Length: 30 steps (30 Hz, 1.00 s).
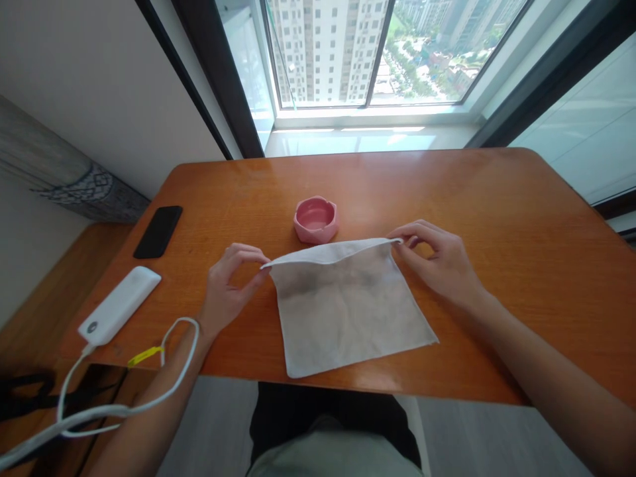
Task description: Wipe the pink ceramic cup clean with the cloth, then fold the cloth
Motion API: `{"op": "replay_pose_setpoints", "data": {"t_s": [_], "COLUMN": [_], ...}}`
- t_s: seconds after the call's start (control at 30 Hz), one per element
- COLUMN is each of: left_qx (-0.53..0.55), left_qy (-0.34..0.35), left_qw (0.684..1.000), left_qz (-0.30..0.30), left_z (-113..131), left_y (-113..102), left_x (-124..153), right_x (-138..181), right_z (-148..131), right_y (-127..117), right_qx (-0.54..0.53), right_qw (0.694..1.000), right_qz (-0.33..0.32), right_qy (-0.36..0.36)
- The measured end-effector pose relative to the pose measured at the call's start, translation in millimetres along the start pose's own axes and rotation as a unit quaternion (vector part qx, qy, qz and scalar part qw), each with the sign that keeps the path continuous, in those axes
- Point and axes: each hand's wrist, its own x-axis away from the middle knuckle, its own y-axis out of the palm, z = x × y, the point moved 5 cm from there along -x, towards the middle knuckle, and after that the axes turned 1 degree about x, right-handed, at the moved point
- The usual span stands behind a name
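Note:
A square white cloth (348, 318) lies on the wooden table in front of me, its far edge lifted and curling over in a narrow strip. My left hand (231, 281) pinches the far left corner between thumb and fingers. At the far right corner, my right hand (437, 255) holds the cloth in a similar pinch. The near part of the cloth rests on the tabletop, close to the front edge. Just beyond the raised edge stands a pink bowl-like dish (316, 222) with a faceted rim.
A black phone (158, 232) and a white power bank (119, 306) lie at the table's left side. From the power bank a white cable (169, 387) with a yellow tag (145, 356) runs across my left forearm. Behind the table (521, 285) is a window (368, 59).

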Motion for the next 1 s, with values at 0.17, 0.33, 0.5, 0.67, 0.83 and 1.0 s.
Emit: {"op": "replay_pose_setpoints", "data": {"t_s": [0.17,0.33,0.5,0.67,0.83,1.0], "left_qx": [0.031,-0.02,-0.055,-0.075,-0.072,-0.034], "left_qy": [0.124,0.202,0.216,0.219,0.216,0.145], "left_qw": [0.99,0.97,0.961,0.958,0.958,0.975], "left_qz": [-0.052,-0.132,-0.167,-0.169,-0.172,-0.165], "left_z": [40.9,58.8,63.9,62.8,65.2,76.6], "left_y": [-8.6,0.2,7.0,12.4,11.1,14.2], "left_x": [38.4,80.6,107.4,115.6,117.0,104.8], "right_x": [45.1,83.5,106.3,116.1,116.9,105.8], "right_z": [0.0,0.1,-3.7,-0.5,2.4,-15.9], "right_y": [-29.0,-34.3,-32.4,-26.6,-30.1,-27.2], "right_qx": [0.017,0.031,0.077,0.102,0.105,0.129], "right_qw": [0.999,0.996,0.986,0.976,0.973,0.977], "right_qz": [0.002,-0.073,-0.097,-0.108,-0.133,-0.088], "right_qy": [0.031,-0.048,-0.11,-0.162,-0.157,-0.149]}}
